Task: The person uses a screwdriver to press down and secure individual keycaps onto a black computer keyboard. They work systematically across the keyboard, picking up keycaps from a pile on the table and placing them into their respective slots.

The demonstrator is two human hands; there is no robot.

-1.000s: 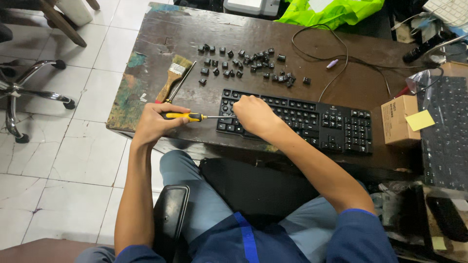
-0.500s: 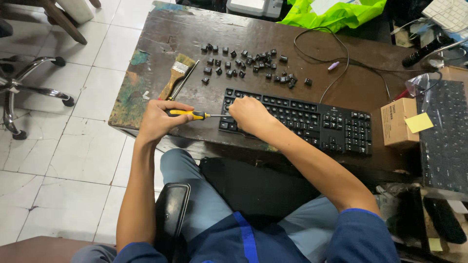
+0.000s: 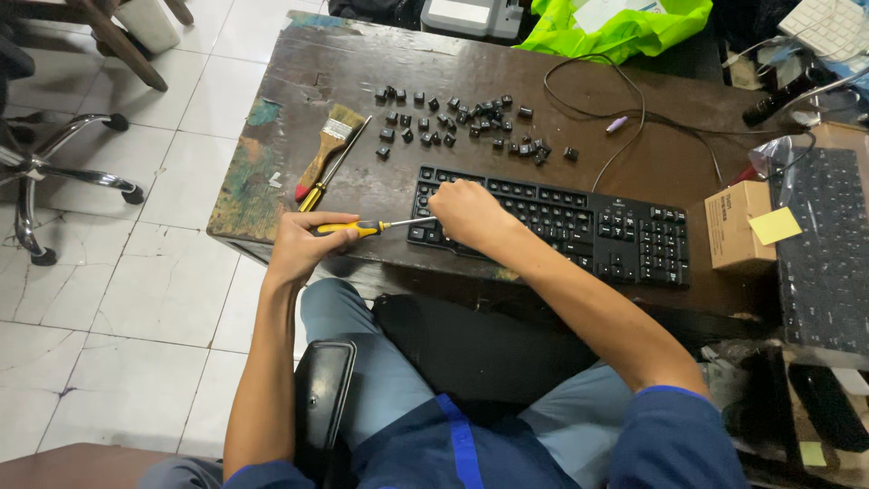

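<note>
A black keyboard (image 3: pixel 579 222) lies on a worn dark wooden table (image 3: pixel 308 72). My left hand (image 3: pixel 303 246) grips a yellow-handled screwdriver (image 3: pixel 362 227) whose metal tip points right, toward the keyboard's left end. My right hand (image 3: pixel 466 215) rests on the keyboard's left part, fingers curled over the keys next to the screwdriver tip. Several loose black keycaps (image 3: pixel 462 122) lie scattered on the table beyond the keyboard.
A paintbrush (image 3: pixel 328 143) and a second screwdriver (image 3: pixel 333 167) lie at the table's left. A cable (image 3: pixel 634 109) loops at the back. A small cardboard box (image 3: pixel 738 226) and another keyboard (image 3: pixel 819 263) sit right. A green bag (image 3: pixel 615 23) is behind.
The view has shifted slightly; both hands stay at the keyboard's left end with the screwdriver in much the same place.
</note>
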